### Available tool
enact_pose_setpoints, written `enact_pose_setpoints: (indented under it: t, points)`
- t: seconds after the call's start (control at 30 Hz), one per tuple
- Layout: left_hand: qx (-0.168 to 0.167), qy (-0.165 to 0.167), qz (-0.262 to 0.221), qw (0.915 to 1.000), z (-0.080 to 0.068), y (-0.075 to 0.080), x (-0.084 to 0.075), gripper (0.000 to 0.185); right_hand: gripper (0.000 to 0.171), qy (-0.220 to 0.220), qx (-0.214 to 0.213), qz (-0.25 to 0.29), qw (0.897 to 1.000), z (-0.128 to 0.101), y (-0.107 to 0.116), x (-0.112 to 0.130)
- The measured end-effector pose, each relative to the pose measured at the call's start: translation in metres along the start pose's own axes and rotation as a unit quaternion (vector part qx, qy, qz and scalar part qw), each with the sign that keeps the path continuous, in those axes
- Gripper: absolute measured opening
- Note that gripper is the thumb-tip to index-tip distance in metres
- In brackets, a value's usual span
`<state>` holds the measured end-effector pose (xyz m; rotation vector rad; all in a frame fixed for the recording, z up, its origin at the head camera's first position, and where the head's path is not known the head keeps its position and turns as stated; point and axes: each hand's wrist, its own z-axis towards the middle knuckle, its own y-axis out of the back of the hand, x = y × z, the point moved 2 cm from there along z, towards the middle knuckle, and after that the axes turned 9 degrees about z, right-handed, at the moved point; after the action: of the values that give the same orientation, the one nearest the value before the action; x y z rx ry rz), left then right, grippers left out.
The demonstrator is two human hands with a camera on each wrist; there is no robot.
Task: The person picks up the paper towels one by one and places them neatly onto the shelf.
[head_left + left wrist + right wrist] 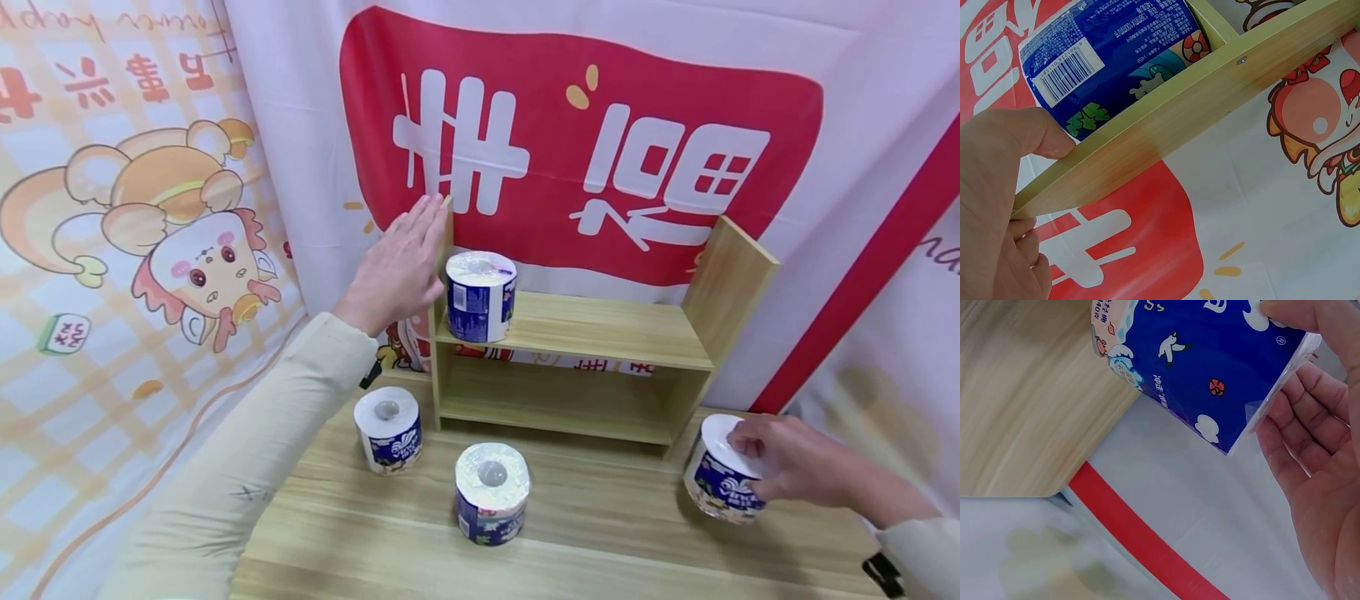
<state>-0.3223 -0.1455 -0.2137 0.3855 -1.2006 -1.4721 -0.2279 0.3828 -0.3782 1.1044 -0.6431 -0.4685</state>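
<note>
Centre roll [492, 492] standing on table [615, 533]. Right hand [787, 458] grasping right roll [722, 475] at table's right edge. Left hand [397, 267] lying flat, fingers straight, against shelf [585, 333] side panel, beside shelved roll [481, 296].

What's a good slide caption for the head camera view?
Left hand steadies a wooden shelf while right hand grips a wrapped paper roll on the table.

My left hand [397, 267] bare, no rings, my left sleeve [247, 467] long, pale cream, faint dark mark near its 6 o'clock end, my right hand [787, 462] bare, matching cream cuff [918, 550], black strap beside it.
</note>
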Motion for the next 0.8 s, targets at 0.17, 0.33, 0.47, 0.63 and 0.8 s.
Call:
enact_pose_setpoints:
  t: [0.17,0.33,0.47,0.63,0.8]
  points:
    - [-0.003,0.001,-0.002,1.0,-0.002,0.0,0.001,0.098,0.05,-0.002,0.013,0.004,1.0,0.004,0.003,0.007]
    - [0.001,0.001,0.003,1.0,-0.002,0.001,0.0,0.097,0.051,0.004,0.015,0.005,1.0,0.005,0.004,0.013]
    - [0.004,0.0,0.004,1.0,-0.002,0.0,0.0,0.097,0.051,0.012,0.016,0.004,1.0,0.008,0.005,0.017]
    - [0.003,0.0,0.005,1.0,-0.001,-0.001,0.0,0.096,0.05,0.015,0.018,0.0,1.0,0.013,0.007,0.021]
    - [0.0,0.0,0.006,1.0,-0.001,0.0,0.0,0.096,0.05,0.019,0.023,-0.002,1.0,0.017,0.01,0.025]
